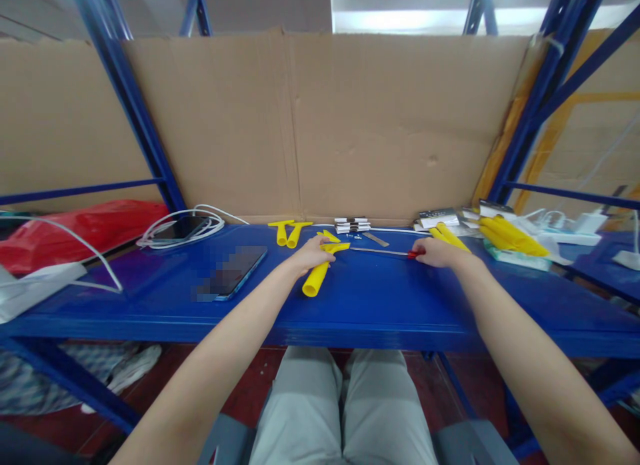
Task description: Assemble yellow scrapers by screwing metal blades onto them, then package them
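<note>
My left hand (314,254) is closed around a yellow T-shaped plastic scraper (317,278), whose hollow round handle end points toward me. Part of its flat head is covered by my fingers. In my right hand (436,252) is a screwdriver (383,252), gripped by its red handle with the thin metal shaft pointing left at the scraper. The shaft's tip is close to the scraper head; whether they touch I cannot tell. Two more yellow scrapers (289,233) lie behind my left hand. A flat metal blade (376,239) rests between the hands, farther back.
On the blue table (370,305), a phone (235,272) lies to the left. A coiled white cable (213,222) and a red bag (85,232) are farther left. Small clipped packs (352,225) stand at the cardboard wall (350,125). Yellow pieces (513,236) and a power strip (575,237) are right.
</note>
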`<state>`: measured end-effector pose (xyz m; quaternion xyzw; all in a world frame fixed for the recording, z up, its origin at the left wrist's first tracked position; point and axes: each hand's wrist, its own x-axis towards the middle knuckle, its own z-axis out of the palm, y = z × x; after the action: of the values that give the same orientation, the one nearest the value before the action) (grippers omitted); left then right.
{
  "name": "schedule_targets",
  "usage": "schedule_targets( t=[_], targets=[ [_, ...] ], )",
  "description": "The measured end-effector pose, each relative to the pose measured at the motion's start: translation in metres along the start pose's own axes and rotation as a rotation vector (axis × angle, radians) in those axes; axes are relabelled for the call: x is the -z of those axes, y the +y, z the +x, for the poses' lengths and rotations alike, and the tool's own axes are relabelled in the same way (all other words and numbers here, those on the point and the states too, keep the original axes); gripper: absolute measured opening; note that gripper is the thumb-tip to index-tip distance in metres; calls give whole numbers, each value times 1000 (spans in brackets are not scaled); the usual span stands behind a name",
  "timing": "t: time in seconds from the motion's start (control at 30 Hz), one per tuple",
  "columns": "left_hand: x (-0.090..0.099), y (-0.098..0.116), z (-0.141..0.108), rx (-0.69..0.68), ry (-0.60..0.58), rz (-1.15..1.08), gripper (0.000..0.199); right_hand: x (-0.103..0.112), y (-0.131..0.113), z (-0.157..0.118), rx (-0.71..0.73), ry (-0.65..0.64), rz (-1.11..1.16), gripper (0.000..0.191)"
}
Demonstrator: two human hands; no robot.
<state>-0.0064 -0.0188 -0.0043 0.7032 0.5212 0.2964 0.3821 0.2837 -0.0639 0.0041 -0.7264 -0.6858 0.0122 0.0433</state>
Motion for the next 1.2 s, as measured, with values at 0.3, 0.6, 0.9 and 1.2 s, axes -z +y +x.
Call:
schedule_targets(
  t=[0.3, 0.6, 0.9, 1.2],
  targets=[
    [-3, -9, 7, -139, 227, 404, 59, -3, 1, 4, 62, 11, 43, 19],
    [-1, -13, 11, -205, 310, 462, 50, -3, -2, 3, 41, 22, -3, 19],
    [4, -6, 12, -241, 344, 421, 30, -8, -29, 16, 132, 195, 60, 30],
    [2, -4, 8, -254, 371, 432, 27, 3, -69, 69, 70, 205, 77, 46]
  ],
)
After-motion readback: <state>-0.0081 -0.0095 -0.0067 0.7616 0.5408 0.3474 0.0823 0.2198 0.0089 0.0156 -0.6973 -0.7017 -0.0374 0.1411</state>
